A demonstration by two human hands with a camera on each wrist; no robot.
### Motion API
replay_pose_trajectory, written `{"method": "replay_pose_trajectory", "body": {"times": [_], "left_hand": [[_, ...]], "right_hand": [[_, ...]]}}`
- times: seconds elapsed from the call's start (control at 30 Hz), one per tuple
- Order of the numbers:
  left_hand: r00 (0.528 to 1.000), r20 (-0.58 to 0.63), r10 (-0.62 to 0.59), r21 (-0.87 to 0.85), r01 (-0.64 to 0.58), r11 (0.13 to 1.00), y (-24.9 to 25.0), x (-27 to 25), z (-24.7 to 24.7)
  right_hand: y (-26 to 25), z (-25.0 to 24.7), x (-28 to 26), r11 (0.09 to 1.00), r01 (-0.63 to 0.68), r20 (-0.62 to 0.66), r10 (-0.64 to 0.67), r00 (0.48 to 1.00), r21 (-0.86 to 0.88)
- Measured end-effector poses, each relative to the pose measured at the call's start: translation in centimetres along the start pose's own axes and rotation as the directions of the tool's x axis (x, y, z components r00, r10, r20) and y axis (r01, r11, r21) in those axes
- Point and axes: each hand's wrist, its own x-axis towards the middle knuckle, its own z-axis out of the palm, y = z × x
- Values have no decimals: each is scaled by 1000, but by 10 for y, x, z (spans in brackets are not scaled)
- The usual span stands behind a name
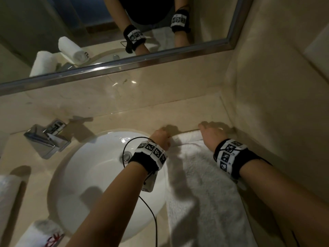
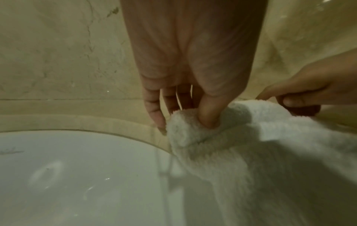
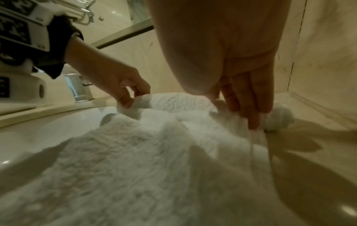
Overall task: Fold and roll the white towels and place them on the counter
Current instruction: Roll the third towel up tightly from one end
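On counter [image 1: 114,120] | wrist views: both hands' fingers [image 2: 208,116] pinch towel's [image 1: 201,184] rolled edge

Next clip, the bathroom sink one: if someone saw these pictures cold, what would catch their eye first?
Most striking is the white towel spread on the counter right of the round sink, its far edge curled into a starting roll. The left hand pinches that edge near the basin, and the right hand holds it toward the corner wall. Rolled towels lie at the lower left, and the mirror reflects two more.
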Motion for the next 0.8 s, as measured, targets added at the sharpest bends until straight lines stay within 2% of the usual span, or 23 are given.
{"method": "replay_pose_trajectory", "body": {"times": [0.1, 0.23, 0.33, 0.43, 0.57, 0.7, 0.8], "left_hand": [[1000, -16, 11, 9, -11, 1000, 2, -5, 9], [1000, -3, 11, -30, -11, 1000, 7, -11, 16], [1000, 4, 8, -57, -7, 998, 9, -12, 18], [1000, 4, -18, -10, 18, 1000, 9, -9, 14], [998, 5, -58, 81, 58, 995, 6, 1, 1], [997, 38, -71, 103, 67, 992, 5, 13, -6], [997, 18, -80, 95, 78, 992, 6, 18, -6]], "right_hand": [[-15, 7, -5, 994, -81, -55, 78, 995, -70], [-27, 8, -8, 977, -41, -43, 33, 999, -211], [-21, -1, -4, 982, 1, -46, -10, 999, -189], [-2, -11, 8, 982, 58, -63, -70, 996, -179], [22, -15, 27, 962, 262, 53, -258, 965, -82], [25, -15, 33, 969, 246, 71, -243, 967, -38], [15, -15, 35, 978, 200, 118, -193, 974, -53]]}}
